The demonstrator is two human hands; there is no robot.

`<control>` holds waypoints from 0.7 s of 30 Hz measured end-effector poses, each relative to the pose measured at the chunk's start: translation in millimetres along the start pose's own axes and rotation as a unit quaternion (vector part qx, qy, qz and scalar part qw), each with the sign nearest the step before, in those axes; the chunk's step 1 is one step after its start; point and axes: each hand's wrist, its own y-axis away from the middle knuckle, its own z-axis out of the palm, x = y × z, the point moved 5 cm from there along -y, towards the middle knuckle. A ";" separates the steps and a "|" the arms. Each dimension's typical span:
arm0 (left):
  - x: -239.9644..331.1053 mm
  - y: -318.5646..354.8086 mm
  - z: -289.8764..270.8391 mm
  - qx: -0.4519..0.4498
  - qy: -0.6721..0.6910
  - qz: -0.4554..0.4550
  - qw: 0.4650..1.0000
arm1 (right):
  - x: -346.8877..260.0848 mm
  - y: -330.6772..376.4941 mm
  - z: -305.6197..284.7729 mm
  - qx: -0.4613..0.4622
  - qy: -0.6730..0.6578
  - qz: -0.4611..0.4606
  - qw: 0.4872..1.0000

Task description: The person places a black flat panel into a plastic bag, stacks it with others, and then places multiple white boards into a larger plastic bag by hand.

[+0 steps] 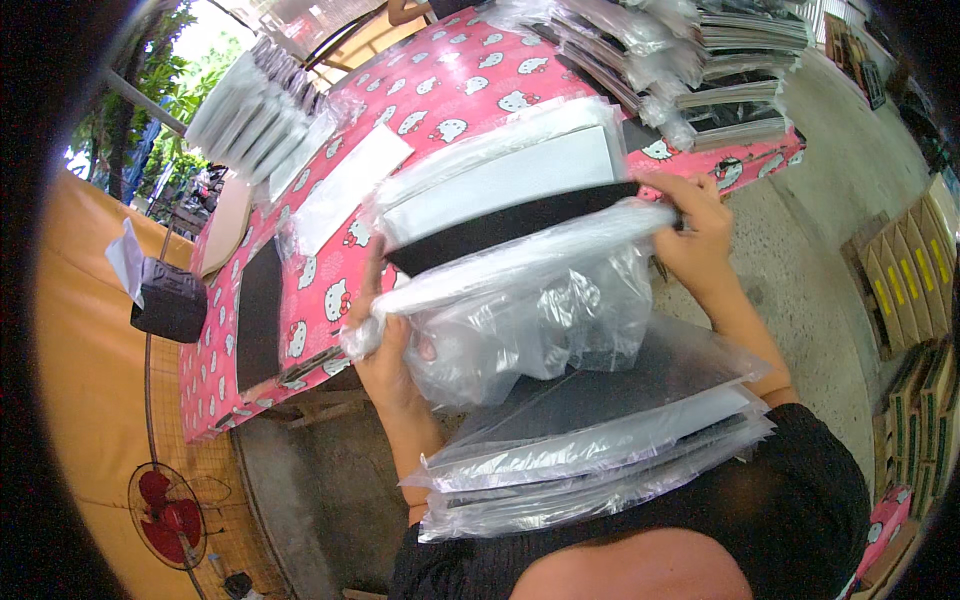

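Above the person's lap, both hands hold a clear plastic bag (520, 300) at its mouth, with a flat black-and-white board (500, 200) partly inside it. Left hand (385, 345) has its fingers clenched on the bag's bunched left corner, the thumb showing through the film. Right hand (700, 225) has its fingers closed on the bag's upper right edge, touching the board's black rim. The bag's loose lower part hangs crumpled between the 2 hands, over a pile of bagged boards (590, 450) resting on the lap. Beyond the hands stands a table (330, 300) under a pink cartoon-cat cloth. On it lie a white sheet (345, 190), a black panel (258, 310) near the left edge, and stacks of bagged items (700, 60) at the far side. A red fan (165, 515) stands on the floor at lower left.
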 end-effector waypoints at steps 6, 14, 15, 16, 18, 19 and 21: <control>-30.4 -4.9 -22.6 0.200 -0.118 -0.092 0.968 | 40.1 6.1 28.6 -0.327 -0.496 0.414 0.689; -62.5 29.8 -30.5 0.006 0.215 -0.410 0.887 | 64.7 39.8 53.7 -0.159 -0.535 0.416 0.718; -77.5 43.5 -39.0 -0.002 0.193 -0.423 0.885 | 95.5 67.6 64.6 -0.185 -0.490 0.402 0.751; -94.5 62.4 -50.0 -0.008 0.162 -0.441 0.883 | 106.3 100.1 72.3 -0.186 -0.449 0.480 0.730; -132.3 109.5 -66.1 -0.021 0.095 -0.488 0.867 | 128.3 166.7 85.0 -0.231 -0.430 0.586 0.647; -132.1 134.8 -79.5 -0.004 0.060 -0.503 0.862 | 126.8 196.7 93.4 -0.265 -0.428 0.603 0.619; -153.7 176.3 -97.7 0.014 0.013 -0.539 0.842 | 125.8 255.9 88.6 -0.314 -0.399 0.638 0.579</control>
